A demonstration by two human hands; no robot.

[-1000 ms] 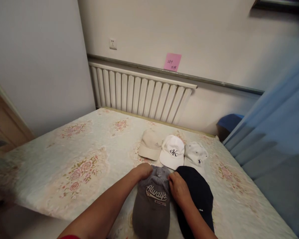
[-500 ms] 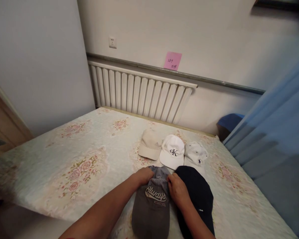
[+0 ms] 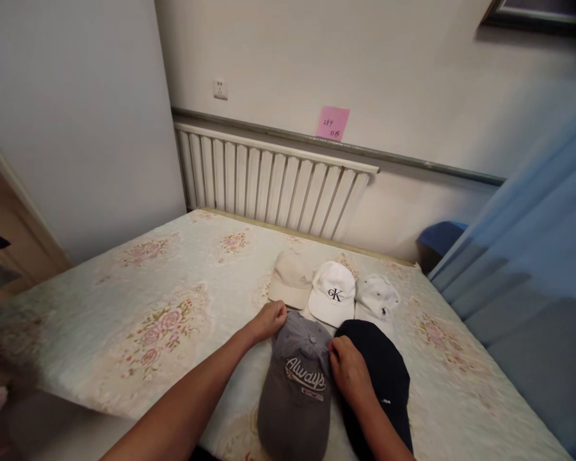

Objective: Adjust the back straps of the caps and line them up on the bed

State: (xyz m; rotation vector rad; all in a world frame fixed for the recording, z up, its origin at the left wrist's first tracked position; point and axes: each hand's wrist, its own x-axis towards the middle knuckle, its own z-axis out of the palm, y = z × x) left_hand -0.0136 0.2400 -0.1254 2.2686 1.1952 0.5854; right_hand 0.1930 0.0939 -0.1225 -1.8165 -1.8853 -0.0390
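Note:
A grey baseball cap (image 3: 295,410) with "Always" lettering lies on the floral bedspread (image 3: 211,269), its brim toward me. My left hand (image 3: 270,319) is closed at the cap's far left edge, fingers pinched on its fabric. My right hand (image 3: 348,365) is curled, gripping the cap's right side. Under my right wrist and forearm lies a navy cap (image 3: 384,358), partly covered. Just beyond sit a beige cap (image 3: 290,278), a white cap (image 3: 333,288) with "CK" lettering and a white cap with a small dark logo (image 3: 378,294), side by side.
Behind the bed a white radiator (image 3: 269,173) runs along the wall, with a pink note (image 3: 333,123) above it. A blue curtain (image 3: 523,256) hangs at the right. At the left stands a tall pale panel (image 3: 81,128).
My left hand has moved up and left along the grey cap's far edge. The cap's crown is spread wider and its top button now shows. The other caps stay put.

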